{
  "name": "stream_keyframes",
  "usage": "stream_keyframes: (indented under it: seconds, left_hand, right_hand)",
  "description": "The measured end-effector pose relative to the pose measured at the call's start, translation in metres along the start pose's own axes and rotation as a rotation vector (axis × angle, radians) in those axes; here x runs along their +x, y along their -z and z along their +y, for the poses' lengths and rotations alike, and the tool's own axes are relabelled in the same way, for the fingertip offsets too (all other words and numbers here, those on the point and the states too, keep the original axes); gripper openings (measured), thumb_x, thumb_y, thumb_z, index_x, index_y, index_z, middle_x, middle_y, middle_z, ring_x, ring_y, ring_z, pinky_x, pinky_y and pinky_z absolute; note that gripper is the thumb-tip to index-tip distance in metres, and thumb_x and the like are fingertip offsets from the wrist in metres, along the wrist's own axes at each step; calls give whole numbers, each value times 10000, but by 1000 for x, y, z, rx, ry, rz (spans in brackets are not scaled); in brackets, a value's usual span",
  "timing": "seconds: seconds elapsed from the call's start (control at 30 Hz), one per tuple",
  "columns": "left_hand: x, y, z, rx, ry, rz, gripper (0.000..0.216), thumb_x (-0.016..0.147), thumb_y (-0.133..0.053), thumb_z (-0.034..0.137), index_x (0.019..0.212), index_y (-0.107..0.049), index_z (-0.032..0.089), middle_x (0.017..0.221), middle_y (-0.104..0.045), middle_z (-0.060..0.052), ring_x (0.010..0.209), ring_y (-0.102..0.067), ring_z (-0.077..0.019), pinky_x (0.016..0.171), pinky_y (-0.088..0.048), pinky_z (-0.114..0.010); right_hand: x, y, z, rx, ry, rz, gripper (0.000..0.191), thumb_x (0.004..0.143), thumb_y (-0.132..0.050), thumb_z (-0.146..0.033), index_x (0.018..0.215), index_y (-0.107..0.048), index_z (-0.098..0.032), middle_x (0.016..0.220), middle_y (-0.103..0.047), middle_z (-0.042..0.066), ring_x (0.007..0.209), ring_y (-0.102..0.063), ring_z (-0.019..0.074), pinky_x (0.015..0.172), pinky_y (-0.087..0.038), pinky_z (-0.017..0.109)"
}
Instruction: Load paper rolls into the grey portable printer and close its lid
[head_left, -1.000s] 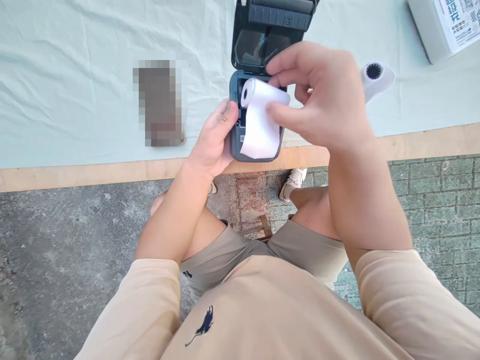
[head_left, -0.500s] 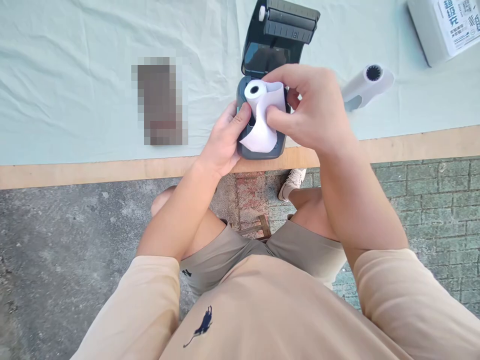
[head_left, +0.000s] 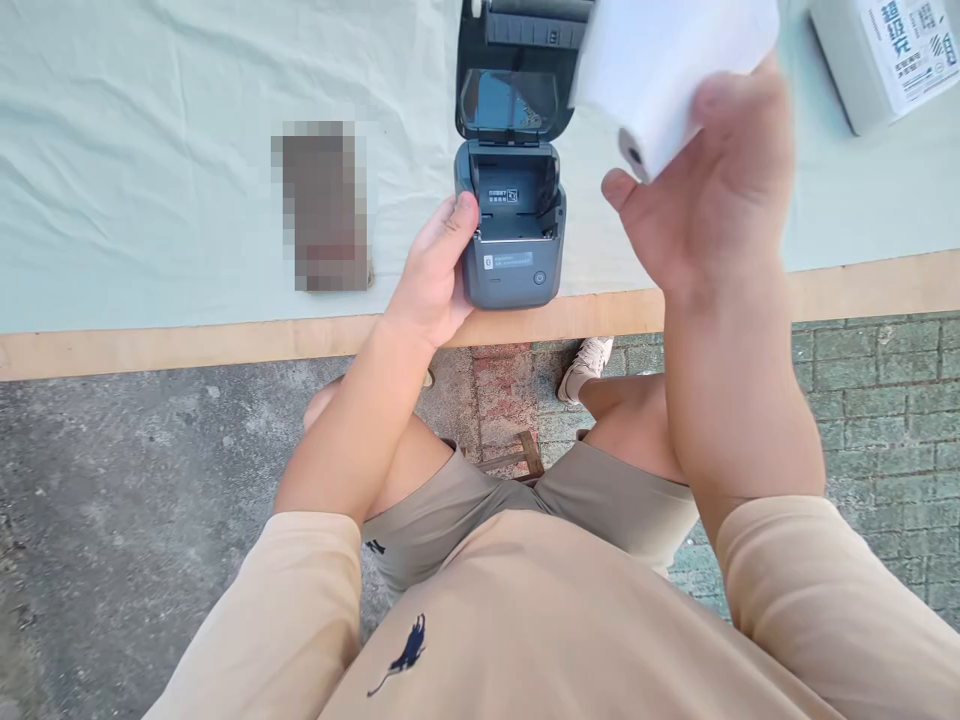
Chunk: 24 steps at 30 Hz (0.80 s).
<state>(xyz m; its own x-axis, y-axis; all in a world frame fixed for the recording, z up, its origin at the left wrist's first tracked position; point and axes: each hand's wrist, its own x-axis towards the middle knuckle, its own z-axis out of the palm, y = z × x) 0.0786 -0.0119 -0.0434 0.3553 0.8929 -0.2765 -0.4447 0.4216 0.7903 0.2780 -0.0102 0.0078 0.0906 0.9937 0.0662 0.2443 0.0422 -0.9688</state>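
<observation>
A dark label printer (head_left: 514, 285) sits near the table's front edge with its lid (head_left: 499, 95) swung up. Its paper bay is bare inside, showing a small printed sticker. My left hand (head_left: 431, 275) grips the printer's left side, thumb along the edge of the bay. Up and to the right, apart from the printer, my right hand (head_left: 716, 190) holds a white paper roll (head_left: 656, 85) with a loose sheet unwound from it. The roll and fingertips are smeared by motion.
A pale green cloth (head_left: 187, 200) covers the table, whose wooden edge (head_left: 225, 345) shows in front. Left of the printer lies a pixelated brown object (head_left: 322, 205). A white box (head_left: 892, 60) with a printed label stands at the back right.
The paper roll has come out of the printer's bay and moved up and right in my right hand. The printer has shifted slightly left. The second roll on the table is now hidden.
</observation>
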Motion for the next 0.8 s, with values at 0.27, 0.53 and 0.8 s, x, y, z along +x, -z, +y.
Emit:
stream_keyframes:
  seconds: [0.27, 0.53, 0.8]
  left_hand:
    - [-1, 3, 8, -5, 0, 51, 327, 1072, -483, 451, 1101, -745, 259, 1225, -784, -32, 1493, -525, -249, 1181, -517, -362]
    - [-2, 5, 7, 56, 33, 79, 353, 1071, -451, 511, 1217, -711, 321, 1154, -806, 27, 1647, -213, -252, 1313, -320, -421]
    - [-1, 9, 5, 41, 16, -1, 420, 1085, -372, 508, 1340, -653, 329, 1136, -816, 25, 1635, -265, -253, 1315, -336, -467]
  right_hand:
    - [16, 16, 49, -42, -160, 153, 403, 771, -503, -519, 1134, -421, -363, 1168, -622, 46, 1040, -527, 257, 710, -471, 382]
    - [18, 15, 51, -569, 157, 160, 379, 851, -536, -219, 1192, -450, -359, 1189, -653, 22, 1048, -555, 227, 854, -448, 391]
    - [16, 16, 50, -724, 125, 148, 422, 822, -502, -146, 1198, -478, -336, 1145, -680, 26, 1010, -618, 228, 870, -489, 372]
